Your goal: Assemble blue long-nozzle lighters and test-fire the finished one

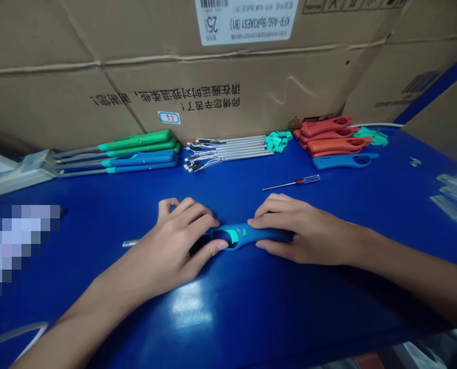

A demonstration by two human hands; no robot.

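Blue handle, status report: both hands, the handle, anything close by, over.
Left hand, right hand: both gripping. Blue handle: held crosswise, green piece showing. Screwdriver: beyond the hands, touching neither.

Blue on the bench [247, 307] and lighter handle [257, 234], turquoise on its trigger [233, 236]; silver on tubes [244, 147] near the far edge.
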